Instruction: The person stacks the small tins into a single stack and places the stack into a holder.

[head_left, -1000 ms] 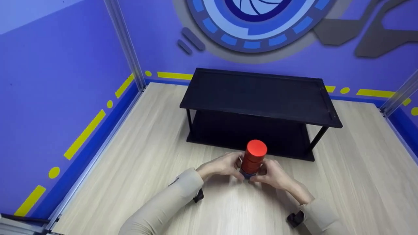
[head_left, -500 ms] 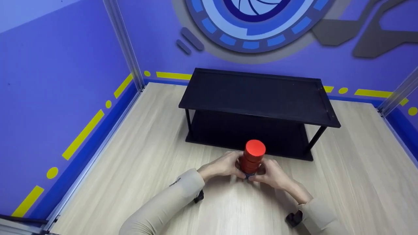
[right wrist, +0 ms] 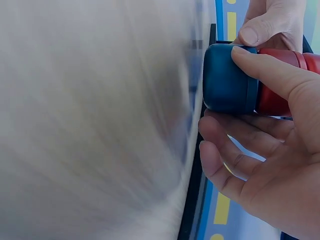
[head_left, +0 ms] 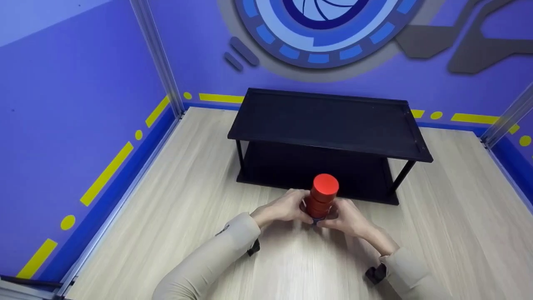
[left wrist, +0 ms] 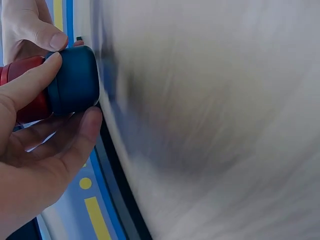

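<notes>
Between the two hands stands an upright stack of red cylinders [head_left: 320, 205] with a flat bright-red top, seen in the head view. Its lowest section is a glossy dark-blue cylinder [left wrist: 76, 82] with rounded edges, its end close to the wood-grain tabletop. The left hand [head_left: 288, 207] pinches the blue section from the left, thumb [left wrist: 37, 77] along its near side and fingers curled beneath in the wrist view. From the right, the right hand [head_left: 349, 217] grips the same section, thumb tip on the blue cylinder [right wrist: 227, 77]. Fingers behind the stack are partly hidden.
Just beyond the hands is a black two-tier shelf [head_left: 329, 121] with thin posts and a lower board [head_left: 291, 162]. Blue-purple walls [head_left: 83, 83] with yellow markings close in the wooden table [head_left: 175, 200]. Each cuff carries a small black device [head_left: 376, 273].
Both hands and the red stack have shifted slightly up the head view, toward the shelf. Their hold on the blue section looks the same.
</notes>
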